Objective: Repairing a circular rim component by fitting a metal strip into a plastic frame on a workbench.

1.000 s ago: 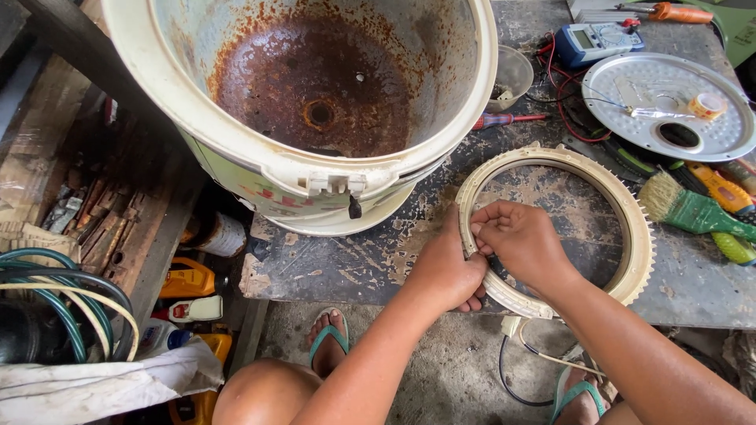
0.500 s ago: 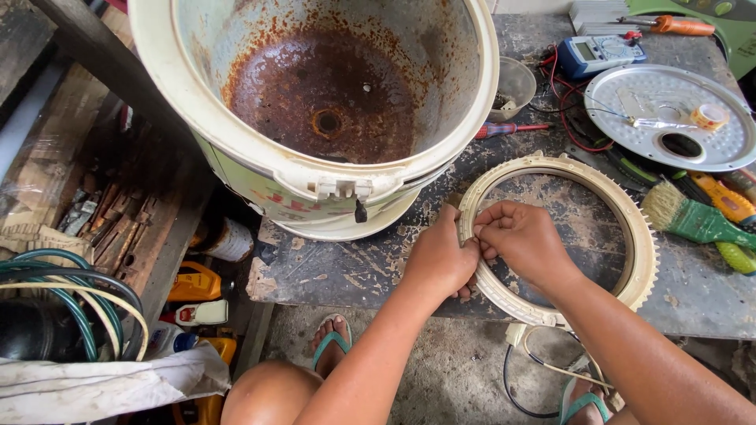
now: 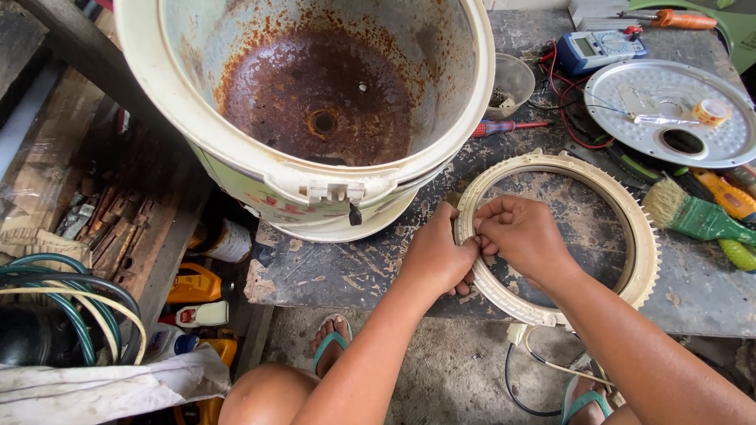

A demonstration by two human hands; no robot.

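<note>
**Both hands pinched on the near-left edge of the toothed ring**

Head view: your left hand (image 3: 437, 256) and right hand (image 3: 524, 236) meet on the left rim of the cream toothed ring (image 3: 642, 236), which lies flat on the worktop (image 3: 354, 271) just right of the rusty tilted cooker body (image 3: 315, 102). Each grip is clenched on the ring, fingertips pressing from outside and inside. Judging from this, keep the ring flat against the worktop, work only the small section between your thumbs, and avoid twisting: aged plastic like this probably cracks. The green brush (image 3: 693, 214) and screwdriver (image 3: 508, 126) lie within reach.
</note>
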